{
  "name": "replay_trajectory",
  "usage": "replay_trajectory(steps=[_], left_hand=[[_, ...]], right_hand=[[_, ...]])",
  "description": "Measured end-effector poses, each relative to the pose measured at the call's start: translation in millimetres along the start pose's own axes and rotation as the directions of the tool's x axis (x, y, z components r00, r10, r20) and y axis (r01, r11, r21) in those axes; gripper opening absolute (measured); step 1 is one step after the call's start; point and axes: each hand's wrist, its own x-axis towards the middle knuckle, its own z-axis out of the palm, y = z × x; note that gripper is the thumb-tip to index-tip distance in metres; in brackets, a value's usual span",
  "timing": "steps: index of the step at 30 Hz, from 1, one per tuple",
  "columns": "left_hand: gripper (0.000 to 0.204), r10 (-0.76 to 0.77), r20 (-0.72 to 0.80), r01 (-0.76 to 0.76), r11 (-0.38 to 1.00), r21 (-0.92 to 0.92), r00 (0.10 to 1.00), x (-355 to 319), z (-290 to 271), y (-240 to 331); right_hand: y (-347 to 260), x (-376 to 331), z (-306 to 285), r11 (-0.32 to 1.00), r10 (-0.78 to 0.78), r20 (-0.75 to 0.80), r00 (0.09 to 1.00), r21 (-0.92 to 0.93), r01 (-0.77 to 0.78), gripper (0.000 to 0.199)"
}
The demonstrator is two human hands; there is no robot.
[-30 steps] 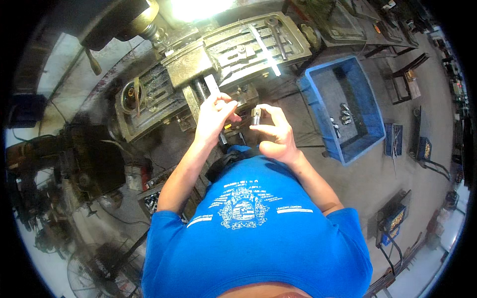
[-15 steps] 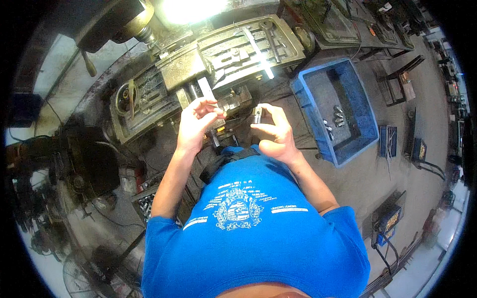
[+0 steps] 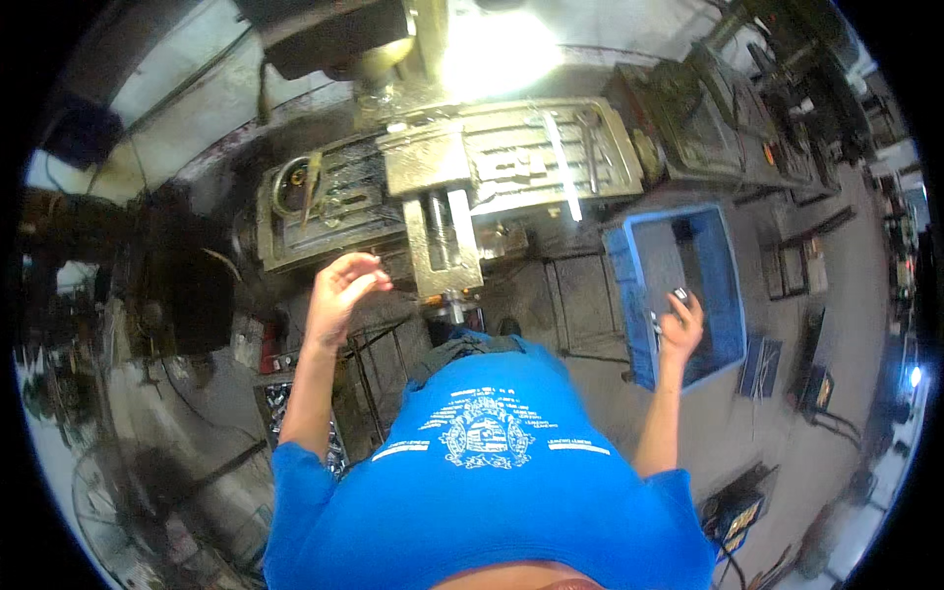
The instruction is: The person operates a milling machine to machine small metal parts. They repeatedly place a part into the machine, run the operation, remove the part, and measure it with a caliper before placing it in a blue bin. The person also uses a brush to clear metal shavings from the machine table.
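Over the blue plastic crate [image 3: 629,285], my right hand [image 3: 680,332] pinches a short metal cylinder [image 3: 679,293] at its fingertips. Some small shiny metal pieces [image 3: 656,323] show inside the crate beside that hand. My left hand [image 3: 337,297] hovers left of the machine vise [image 3: 423,165], touching nothing around it. Its thumb and fingers curl together, and whatever may be between them is too small to make out. The vise is mounted on the slotted machine table [image 3: 374,221], its jaws with nothing visible clamped; its screw end [image 3: 454,307] points toward me.
A long bright caliper-like tool [image 3: 562,169] and a wrench [image 3: 592,155] lie on the table's right part. Above the vise hangs the machine head [image 3: 339,44]. A tray of metal parts [image 3: 278,401] stands by my left forearm. A metal-legged stand [image 3: 575,305] is left of the crate.
My right hand has carried the metal cylinder rightward from before the vise to above the crate. My left hand has drawn away leftward from the vise. The view has shifted.
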Motion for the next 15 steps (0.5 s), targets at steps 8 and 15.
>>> replay_trajectory(steps=[8,15], left_hand=[[0.023,-0.204,-0.569,0.255,0.967,0.01,0.796,-63.2,-130.8,-53.3],[0.024,-0.21,-0.627,0.288,0.957,0.023,0.75,-98.8,-146.1,-83.8]], right_hand=[[270.9,-79.8,-39.0,0.807,0.273,0.379,0.884,-0.591,0.005,0.01],[175.8,-33.6,-15.7,0.827,0.429,0.046,0.902,-0.423,-0.371,0.013]])
